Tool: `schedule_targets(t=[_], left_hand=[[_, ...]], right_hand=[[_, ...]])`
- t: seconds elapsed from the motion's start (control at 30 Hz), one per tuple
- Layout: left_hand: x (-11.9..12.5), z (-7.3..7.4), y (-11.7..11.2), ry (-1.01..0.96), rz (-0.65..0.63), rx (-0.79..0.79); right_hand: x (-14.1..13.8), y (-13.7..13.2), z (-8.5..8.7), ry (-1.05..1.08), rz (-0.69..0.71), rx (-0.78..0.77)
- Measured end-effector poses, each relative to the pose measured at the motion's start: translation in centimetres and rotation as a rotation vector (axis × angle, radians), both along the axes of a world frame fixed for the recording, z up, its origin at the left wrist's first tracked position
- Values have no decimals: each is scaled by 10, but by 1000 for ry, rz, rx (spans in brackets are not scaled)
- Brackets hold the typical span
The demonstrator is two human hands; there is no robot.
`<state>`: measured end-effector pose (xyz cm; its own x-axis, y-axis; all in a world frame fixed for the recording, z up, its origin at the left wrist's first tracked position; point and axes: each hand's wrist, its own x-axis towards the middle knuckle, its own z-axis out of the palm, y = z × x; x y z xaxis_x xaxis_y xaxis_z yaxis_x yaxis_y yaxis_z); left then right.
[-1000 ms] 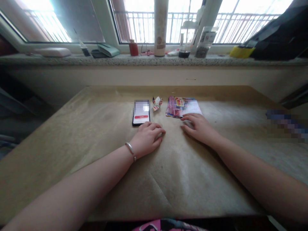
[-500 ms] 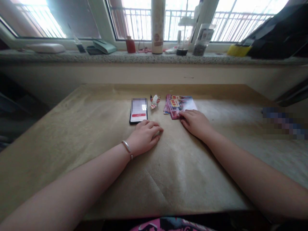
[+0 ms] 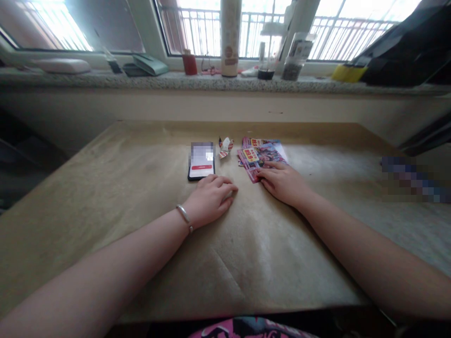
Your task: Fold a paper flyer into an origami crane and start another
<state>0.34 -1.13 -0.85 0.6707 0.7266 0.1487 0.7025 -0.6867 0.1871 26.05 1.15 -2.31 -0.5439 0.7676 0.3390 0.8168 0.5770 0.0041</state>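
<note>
Here, head view: a tan-covered table (image 3: 158, 263) stands below a stone windowsill (image 3: 193, 82).
Top leaflet (image 3: 266, 155): on the right-centre part of the table, lying askew over the lower leaflets (image 3: 262, 142), which show mainly past its far side.
Right hand (image 3: 282, 183): on the near right part of the top leaflet, fingertips bent down onto it and set close together; whether the thumb pinches from beneath cannot be told.
Leaflet paper: judged light, thin and bendy, with a glossy face likely to slide easily on its neighbours; it would probably crease or tear sooner than break.
Leaflet edge: the near left corner is uncovered and looks the handiest place to take hold, thumb under and fingers over; pressing flat and dragging should also work.
Leaflet print: the yellow price patch sits at the far left and reads upright to the person, so the top points away, turned a little leftward; the fingers hide part of the outline, so the long axis is uncertain, though it seems to run crosswise.
Left hand (image 3: 209, 199): palm down on the table, fingers loosely bent, gripping nothing, just beside the near end of the phone (image 3: 200, 172).
Folded paper (image 3: 226, 148): between phone and leaflets.
</note>
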Motion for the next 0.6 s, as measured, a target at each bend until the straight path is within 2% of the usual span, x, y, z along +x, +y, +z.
schedule_targets(t=[0.27,0.47,0.6], left_hand=[[0,-3,-2,-62,104,23],[1,-6,-3,39,27,75],[2,-5,-2,100,-17,33]], right_hand=[[-1,-18,5,76,227,-17],[0,-16,4,314,385,-169],[1,-13,4,350,408,-149]])
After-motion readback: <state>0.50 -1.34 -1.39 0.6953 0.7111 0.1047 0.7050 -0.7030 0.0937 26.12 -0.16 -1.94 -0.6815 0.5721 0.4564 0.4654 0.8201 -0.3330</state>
